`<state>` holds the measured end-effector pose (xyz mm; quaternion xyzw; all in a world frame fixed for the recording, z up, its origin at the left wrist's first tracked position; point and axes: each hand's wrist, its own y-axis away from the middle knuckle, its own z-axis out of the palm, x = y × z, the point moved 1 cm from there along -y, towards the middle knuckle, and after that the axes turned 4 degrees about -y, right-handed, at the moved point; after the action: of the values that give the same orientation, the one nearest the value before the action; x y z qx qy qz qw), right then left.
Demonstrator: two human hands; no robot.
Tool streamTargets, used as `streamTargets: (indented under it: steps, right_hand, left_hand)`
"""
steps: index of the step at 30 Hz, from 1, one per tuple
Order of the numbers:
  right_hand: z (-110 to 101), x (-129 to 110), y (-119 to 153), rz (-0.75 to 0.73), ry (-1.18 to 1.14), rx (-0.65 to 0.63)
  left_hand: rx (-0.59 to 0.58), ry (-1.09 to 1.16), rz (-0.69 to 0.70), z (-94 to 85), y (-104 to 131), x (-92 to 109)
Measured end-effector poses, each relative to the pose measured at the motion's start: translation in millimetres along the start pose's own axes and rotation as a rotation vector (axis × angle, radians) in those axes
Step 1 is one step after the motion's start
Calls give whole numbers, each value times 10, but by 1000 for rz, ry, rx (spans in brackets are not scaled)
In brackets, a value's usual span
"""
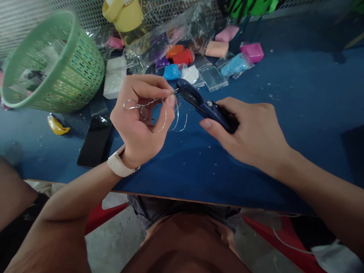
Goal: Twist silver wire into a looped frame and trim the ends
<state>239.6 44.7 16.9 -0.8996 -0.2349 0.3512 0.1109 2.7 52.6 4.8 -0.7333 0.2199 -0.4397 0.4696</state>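
Observation:
My left hand [145, 115] pinches a thin silver wire [153, 102] between thumb and fingertips. Part of the wire is twisted, and several loose loops hang around the fingers. My right hand [247, 132] is wrapped round a dark blue hand tool [203, 106] shaped somewhat like a small stapler, with a silver part near its middle; its exact kind is unclear. The tool's far end meets the wire just beyond my left fingertips. My right palm and fingers hide the tool's near end.
A green plastic basket [85, 60] stands at the left on the blue table [182, 167]. Nearby lie a black phone [95, 141] and a yellow piece [58, 126]. Bagged coloured lumps [183, 57], a clear box [115, 76] and a yellow container [127, 17] line the back.

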Motion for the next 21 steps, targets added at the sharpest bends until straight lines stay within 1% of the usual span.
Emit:
streamTargets:
  steps: [4,11,14,17,21]
  right_hand:
    - [19,10,9,20,35,18]
    - [-39,73,-5,16,204,57]
    - [-48,62,-9,30,251,46]
    - [-55,42,-14,58,288,22]
    - [-80,29,-28,90,326,23]
  left_hand:
    - [-14,-40,28,-10,-4,-71]
    - [-94,-24,-50,-24,13,-84]
    - [-126,18,-23,-46,-2,-106]
    - [-201,75,3,-60,-22,-130]
    - [-286,192,-53,-63,-19,-132]
